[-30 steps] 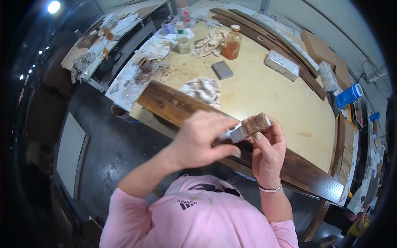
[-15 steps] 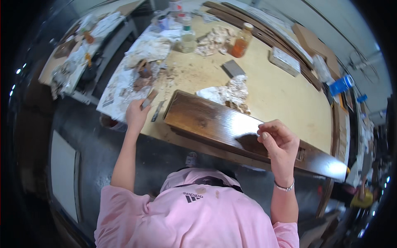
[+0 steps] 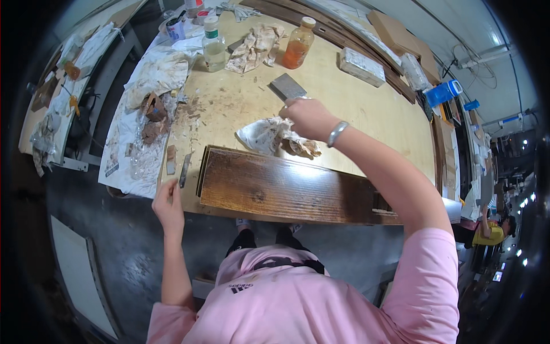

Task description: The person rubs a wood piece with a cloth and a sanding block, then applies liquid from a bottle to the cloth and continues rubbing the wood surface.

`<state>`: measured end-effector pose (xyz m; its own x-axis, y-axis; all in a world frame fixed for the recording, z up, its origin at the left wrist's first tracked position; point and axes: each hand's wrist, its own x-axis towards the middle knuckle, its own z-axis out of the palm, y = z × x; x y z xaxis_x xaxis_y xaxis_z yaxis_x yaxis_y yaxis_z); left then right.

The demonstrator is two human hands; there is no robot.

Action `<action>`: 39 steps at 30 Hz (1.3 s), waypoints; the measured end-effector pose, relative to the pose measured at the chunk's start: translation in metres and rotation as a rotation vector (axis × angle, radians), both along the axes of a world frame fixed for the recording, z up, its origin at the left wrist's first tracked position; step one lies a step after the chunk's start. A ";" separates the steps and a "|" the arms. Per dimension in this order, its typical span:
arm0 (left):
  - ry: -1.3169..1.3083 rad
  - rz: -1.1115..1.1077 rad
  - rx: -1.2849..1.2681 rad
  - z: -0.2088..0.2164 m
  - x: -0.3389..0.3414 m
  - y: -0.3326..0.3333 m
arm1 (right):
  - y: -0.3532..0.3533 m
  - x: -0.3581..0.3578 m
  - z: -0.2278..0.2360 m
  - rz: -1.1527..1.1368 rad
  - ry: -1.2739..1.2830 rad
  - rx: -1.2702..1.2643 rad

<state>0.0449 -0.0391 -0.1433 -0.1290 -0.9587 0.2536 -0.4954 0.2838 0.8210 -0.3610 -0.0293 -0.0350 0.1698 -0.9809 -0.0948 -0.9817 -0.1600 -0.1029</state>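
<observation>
Plywood workbench [image 3: 366, 120] bearing a dark-stained wooden board [image 3: 286, 189] along its near edge. Behind the board lies a crumpled stained rag [image 3: 269, 135]; beyond that, a grey sanding block [image 3: 287, 87]. Right hand [image 3: 309, 117], fingers curled but closed on nothing visible, hovers between rag and block. Left hand [image 3: 167, 203], fingers loosely apart, rests at the bench edge just beside a thin scraper blade [image 3: 184, 169].
</observation>
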 end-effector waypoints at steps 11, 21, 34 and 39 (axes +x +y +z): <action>0.218 0.276 0.269 0.004 0.066 0.062 | -0.065 -0.025 0.030 -0.254 -0.412 0.174; 0.344 -0.547 0.080 0.199 -0.120 -0.021 | 0.036 -0.051 0.190 -0.377 -1.401 -0.166; 0.320 -1.330 0.532 0.200 -0.289 -0.008 | 0.151 -0.087 0.207 -0.296 -1.834 -0.348; 0.882 -1.332 0.801 0.217 -0.257 -0.035 | 0.191 -0.086 0.164 -0.738 -1.388 -0.255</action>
<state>-0.2123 -0.0738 0.0735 -0.9399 -0.2426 0.2402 0.3310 -0.4759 0.8148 -0.4466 0.1613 0.1290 -0.5181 -0.8488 -0.1056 -0.0197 0.1353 -0.9906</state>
